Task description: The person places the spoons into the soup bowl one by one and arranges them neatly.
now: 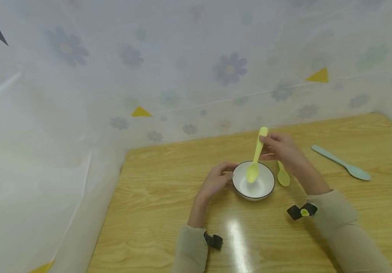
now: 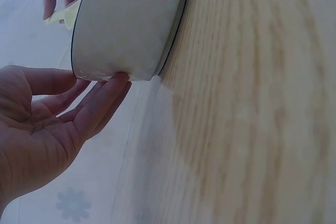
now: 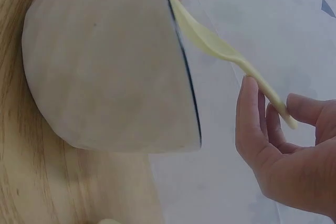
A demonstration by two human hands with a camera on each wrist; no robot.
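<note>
Near the middle of the wooden table [image 1: 168, 178] sits the white bowl [image 1: 262, 185], dark-rimmed and upright, and we start from it. Our right hand [image 1: 282, 149] pinches the upper handle of a yellow spoon [image 1: 255, 161] between thumb and fingertips, so the spoon stands steeply with its scoop down inside the bowl, at or just above the floor of it; we cannot tell whether it touches. The right wrist view shows the same spoon [image 3: 226, 51] crossing the rim of the bowl [image 3: 105, 66] at a slant. Holding it high on the handle seems to keep our fingers clear of the rim and lets the scoop reach the bottom.

Our left hand [image 1: 216, 180] is relaxed and grasps nothing: in the left wrist view its straight fingers [image 2: 100, 103] rest against the bowl's outer wall [image 2: 126, 24], apparently to steady the bowl so it does not slide on the smooth wood.

Just to the right of the bowl, partly under our right wrist, a second yellow spoon [image 1: 283, 176] lies flat on the table. Well apart, toward the right edge, lies a pale blue spoon [image 1: 342, 163], also flat, its scoop pointing toward us. Behind the table hangs a pale sheet [image 1: 182, 68] printed with flowers and marked with small yellow triangles.
</note>
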